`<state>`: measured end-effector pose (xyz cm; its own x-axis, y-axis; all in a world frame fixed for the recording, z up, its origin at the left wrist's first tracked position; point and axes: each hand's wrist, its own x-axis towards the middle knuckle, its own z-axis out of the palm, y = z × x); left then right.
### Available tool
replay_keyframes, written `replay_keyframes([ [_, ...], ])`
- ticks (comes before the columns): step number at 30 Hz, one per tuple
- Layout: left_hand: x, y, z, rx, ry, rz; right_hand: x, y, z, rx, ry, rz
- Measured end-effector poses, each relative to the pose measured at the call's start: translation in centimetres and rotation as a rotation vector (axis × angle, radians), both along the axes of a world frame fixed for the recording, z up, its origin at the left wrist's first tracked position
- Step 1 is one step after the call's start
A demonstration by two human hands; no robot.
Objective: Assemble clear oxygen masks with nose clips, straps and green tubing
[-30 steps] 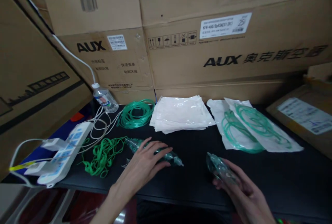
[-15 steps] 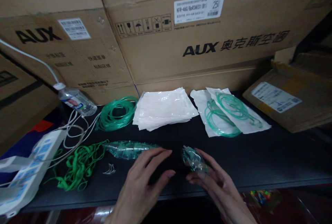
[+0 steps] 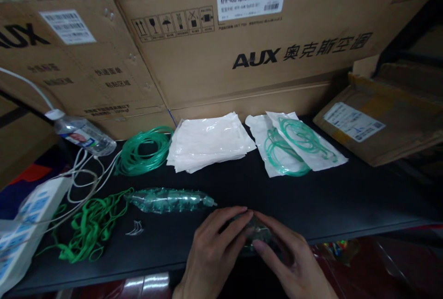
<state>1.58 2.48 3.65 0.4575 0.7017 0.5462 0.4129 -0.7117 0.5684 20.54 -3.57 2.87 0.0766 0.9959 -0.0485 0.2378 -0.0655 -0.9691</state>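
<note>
Black tabletop (image 3: 228,183) bears green tubing coil (image 3: 138,158), white packets (image 3: 209,142), green straps (image 3: 88,227), translucent green stack (image 3: 173,201).

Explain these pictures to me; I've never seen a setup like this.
There is no machine, only a person's two bare hands. Every picture comes from one camera on that person's head, looking forward and down. The right hand holds a clear plastic piece, partly hidden; the left hand curls beside it, its grip unclear. On the black surface, to the left, lie a green plastic bundle and green straps. Farther back are coiled green tubing, stacked white packets and two packets showing tubing. Cardboard boxes stand behind.
</note>
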Motion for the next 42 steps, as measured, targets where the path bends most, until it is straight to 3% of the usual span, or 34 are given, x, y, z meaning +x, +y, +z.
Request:
replay_keyframes([
  [9,0.5,-0.4,0.5,-0.072,-0.177,0.138,-1.1,0.6,0.8,0.148,-0.032,0.069],
  [11,0.8,-0.5,0.3,-0.135,-0.211,0.160,-1.2,0.2,0.8,0.089,0.117,0.065],
  [16,2.1,-0.7,-0.7,-0.254,-0.421,0.219,-2.1,-0.2,1.3,-0.137,0.756,0.024],
  [20,2.8,-1.0,-1.0,-0.320,-0.517,0.210,-2.5,0.5,2.5,-0.247,0.929,-0.001],
  [24,2.8,-0.9,-0.8,-0.403,-0.542,0.283,-1.9,0.9,3.1,-0.229,0.853,-0.023],
  [27,2.3,-0.6,-0.5,-0.601,-0.576,0.352,-1.3,1.1,2.9,-0.162,0.695,-0.048],
  [34,0.8,-0.8,0.7,-0.864,-0.494,0.142,-0.8,1.7,1.5,-0.089,0.524,-0.046],
  [38,1.0,-1.1,1.6,-1.024,-0.509,0.141,-0.6,1.9,1.0,-0.089,0.453,-0.114],
  [42,1.3,-1.1,1.5,-1.061,-0.512,0.125,-0.5,2.1,0.3,-0.155,0.468,-0.184],
])
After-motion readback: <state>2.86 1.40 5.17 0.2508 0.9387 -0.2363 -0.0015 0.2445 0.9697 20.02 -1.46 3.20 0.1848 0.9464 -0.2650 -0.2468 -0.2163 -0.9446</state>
